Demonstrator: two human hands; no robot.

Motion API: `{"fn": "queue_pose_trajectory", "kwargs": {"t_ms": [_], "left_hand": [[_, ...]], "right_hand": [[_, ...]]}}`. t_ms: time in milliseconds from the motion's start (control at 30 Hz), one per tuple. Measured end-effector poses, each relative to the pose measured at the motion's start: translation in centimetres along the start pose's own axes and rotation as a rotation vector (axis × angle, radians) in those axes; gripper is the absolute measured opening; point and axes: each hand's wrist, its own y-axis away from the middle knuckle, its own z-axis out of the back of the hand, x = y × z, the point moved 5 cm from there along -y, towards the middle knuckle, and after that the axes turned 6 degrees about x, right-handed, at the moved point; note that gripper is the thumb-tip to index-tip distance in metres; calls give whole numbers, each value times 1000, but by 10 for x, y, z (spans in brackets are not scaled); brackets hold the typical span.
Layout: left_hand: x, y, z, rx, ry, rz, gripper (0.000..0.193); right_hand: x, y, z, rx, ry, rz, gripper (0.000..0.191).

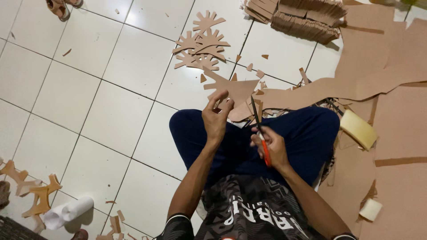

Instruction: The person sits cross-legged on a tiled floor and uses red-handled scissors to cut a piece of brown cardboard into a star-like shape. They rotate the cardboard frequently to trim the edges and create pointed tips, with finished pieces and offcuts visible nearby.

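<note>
Sitting cross-legged on the white tiled floor (111, 111), the person had their left hand (216, 116) pinching the flat brown cardboard cut-out (235, 91) at its near edge, fingers closed on it, while the right hand (270, 149) was wrapped around the orange-handled scissors (260, 129), blades pointing up toward 12 o'clock. That cardboard looked light, thin and bendy, so I'd guess it flops unless gripped close to the cut line. No real containers anywhere, just a pile of finished branchy cardboard shapes (200, 44) at 12 o'clock, a stack of corrugated strips (302, 20) at 1 and a white paper roll (66, 212) at 8.
</note>
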Motion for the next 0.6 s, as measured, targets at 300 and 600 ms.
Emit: {"fn": "queue_pose_trajectory", "kwargs": {"t_ms": [300, 600], "left_hand": [[-16, 21, -10, 57, 10, -63, 39], [-16, 30, -13, 73, 41, -87, 39]], "right_hand": [[13, -7, -5, 65, 252, 20, 46], [25, -1, -8, 55, 255, 6, 41]]}}
